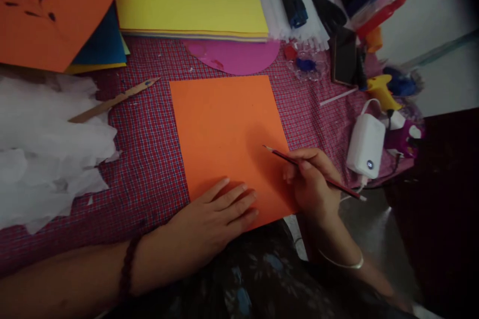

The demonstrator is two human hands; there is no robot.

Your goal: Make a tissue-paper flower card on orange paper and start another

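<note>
A sheet of orange paper lies in front of me on a checked cloth. My left hand rests flat on its lower left part, fingers stretched out. Above the right side of the sheet, my right hand is closed round a dark red pencil. The pencil's sharpened tip points left over the paper; I cannot tell whether it touches the surface. Apart from faint specks, no marks show on the sheet.
A stack of yellow paper and a pink round sheet lie beyond. White crumpled paper and a wooden ruler-like strip are left. Scissors, a phone, a yellow glue gun and a white power bank stand right.
</note>
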